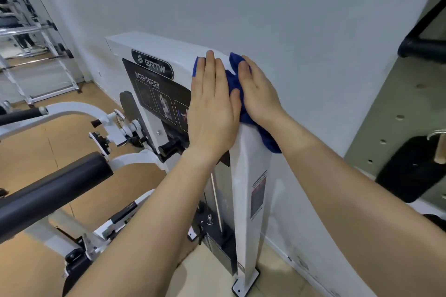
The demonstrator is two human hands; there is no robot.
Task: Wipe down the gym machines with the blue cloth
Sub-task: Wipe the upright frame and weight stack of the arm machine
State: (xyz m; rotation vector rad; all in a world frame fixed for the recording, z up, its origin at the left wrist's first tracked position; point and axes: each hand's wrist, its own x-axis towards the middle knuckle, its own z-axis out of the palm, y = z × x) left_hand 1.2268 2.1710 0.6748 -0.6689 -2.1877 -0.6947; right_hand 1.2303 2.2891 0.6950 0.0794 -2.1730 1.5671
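The blue cloth (268, 138) is draped over the top corner of the white machine (246, 188). The left hand (212, 106) and right hand (259, 96) press it flat, fingers straight, grasping nothing.

Your blue cloth (233, 79) lies bunched and creased over the rounded top corner of the white BRTW bicep/tricep machine (246, 176), one end trailing down its far side, while the machine stands upright with a black placard (154, 94) on its front
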